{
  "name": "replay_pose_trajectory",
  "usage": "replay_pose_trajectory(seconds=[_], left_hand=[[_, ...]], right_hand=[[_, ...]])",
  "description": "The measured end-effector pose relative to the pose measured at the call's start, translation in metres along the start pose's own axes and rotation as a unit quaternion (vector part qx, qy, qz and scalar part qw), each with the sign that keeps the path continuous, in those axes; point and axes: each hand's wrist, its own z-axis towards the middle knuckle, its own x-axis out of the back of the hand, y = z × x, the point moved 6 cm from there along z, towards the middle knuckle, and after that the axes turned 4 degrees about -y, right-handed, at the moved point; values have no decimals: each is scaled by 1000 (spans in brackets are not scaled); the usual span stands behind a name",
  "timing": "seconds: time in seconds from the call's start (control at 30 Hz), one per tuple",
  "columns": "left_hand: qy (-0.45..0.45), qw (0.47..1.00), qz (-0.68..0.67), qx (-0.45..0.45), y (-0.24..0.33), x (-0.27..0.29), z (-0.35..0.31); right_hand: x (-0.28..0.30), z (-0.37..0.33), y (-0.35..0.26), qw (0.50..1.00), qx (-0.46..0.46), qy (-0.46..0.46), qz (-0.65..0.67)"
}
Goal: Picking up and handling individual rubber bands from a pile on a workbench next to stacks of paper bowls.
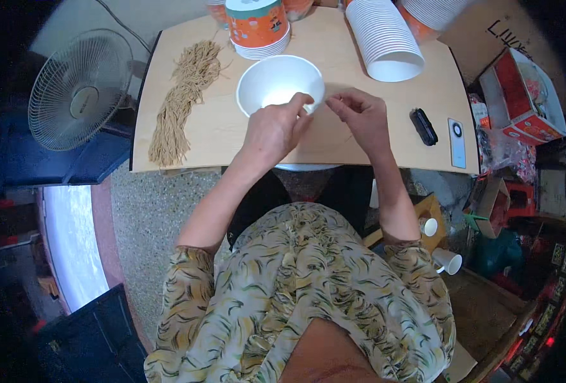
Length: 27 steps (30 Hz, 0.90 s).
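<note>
A white paper tub [252,86] stands at the middle of the table with its mouth toward me. My left hand [275,127] is at its near rim, fingers curled in front of the opening; whether they grip the rim is hidden. Just right of the tub, my right hand [365,121] has thumb and fingertips pinched together, and anything between them is too small to make out. Many tan cords [184,102] lie in a long loose bundle left of the tub.
Behind the tub stands an orange printed tub stack [257,32]; a white tub stack [385,38] lies to its right. A black oblong case [423,127] and a grey-white handheld device [457,143] rest near the right edge. A fan [82,96] stands left, an open carton [522,96] right.
</note>
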Motion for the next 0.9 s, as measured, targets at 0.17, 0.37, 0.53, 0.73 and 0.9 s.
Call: replay_pose_trajectory(seconds=[0.17,0.37,0.53,0.73,0.9], left_hand=[[26,993,88,77,-9,18,-9],[58,992,74,79,-26,33,-23],[122,979,-162,14,-42,36,-6],[-83,891,-414,169,-66,1,8],[-78,855,-482,173,-68,-7,16]], right_hand=[[-22,20,-30,993,83,-63,-55],[-50,29,-33,980,72,-159,-93],[-55,32,-29,985,57,-164,-11],[-42,25,-45,988,58,-144,-26],[-21,6,-67,967,174,-97,-157]])
